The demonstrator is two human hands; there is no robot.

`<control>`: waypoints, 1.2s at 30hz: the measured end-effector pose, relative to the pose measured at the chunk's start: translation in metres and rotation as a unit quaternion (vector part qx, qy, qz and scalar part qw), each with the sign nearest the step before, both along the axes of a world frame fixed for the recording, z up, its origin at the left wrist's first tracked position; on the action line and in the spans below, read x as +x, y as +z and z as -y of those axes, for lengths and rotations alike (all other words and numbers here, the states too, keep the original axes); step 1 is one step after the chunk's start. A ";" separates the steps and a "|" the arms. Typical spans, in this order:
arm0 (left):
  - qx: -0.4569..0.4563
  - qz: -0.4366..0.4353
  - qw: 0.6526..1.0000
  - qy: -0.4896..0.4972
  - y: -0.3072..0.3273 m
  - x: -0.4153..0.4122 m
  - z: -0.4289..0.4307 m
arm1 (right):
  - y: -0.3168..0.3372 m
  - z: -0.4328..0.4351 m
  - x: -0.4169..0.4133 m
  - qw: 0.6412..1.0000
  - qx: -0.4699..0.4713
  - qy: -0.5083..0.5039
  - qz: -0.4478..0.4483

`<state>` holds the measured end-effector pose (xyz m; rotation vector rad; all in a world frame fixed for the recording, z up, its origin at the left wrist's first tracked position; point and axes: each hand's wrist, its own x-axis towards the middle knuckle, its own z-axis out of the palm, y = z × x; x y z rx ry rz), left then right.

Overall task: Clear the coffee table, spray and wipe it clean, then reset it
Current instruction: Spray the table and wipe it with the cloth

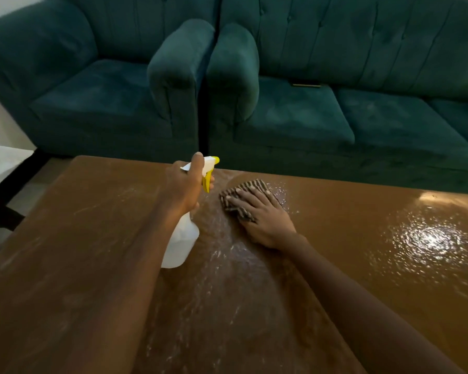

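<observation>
The brown coffee table fills the lower view, its top wet with droplets and streaks down the middle and at the right. My left hand grips a white spray bottle with a yellow nozzle and trigger, held above the table's far middle, nozzle pointing right. My right hand presses flat, fingers spread, on a brown striped cloth lying on the wet surface near the far edge, just right of the bottle.
A teal armchair and a teal sofa stand close behind the table's far edge. A small gold-coloured item lies at the sofa's seat back. A white surface with dark legs sits at the left.
</observation>
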<state>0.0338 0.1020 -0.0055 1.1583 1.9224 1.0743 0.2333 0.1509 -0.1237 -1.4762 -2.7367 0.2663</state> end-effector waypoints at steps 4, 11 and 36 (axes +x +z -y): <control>0.005 -0.006 1.000 0.004 0.001 0.004 0.005 | -0.002 0.007 0.082 0.992 0.009 -0.129 0.007; 0.006 -0.039 0.999 -0.004 0.004 0.030 0.031 | -0.009 0.065 0.156 0.968 0.006 -0.251 0.019; -0.098 -0.115 0.980 -0.132 -0.012 0.120 0.149 | -0.003 0.177 0.189 0.957 -0.017 -0.289 -0.013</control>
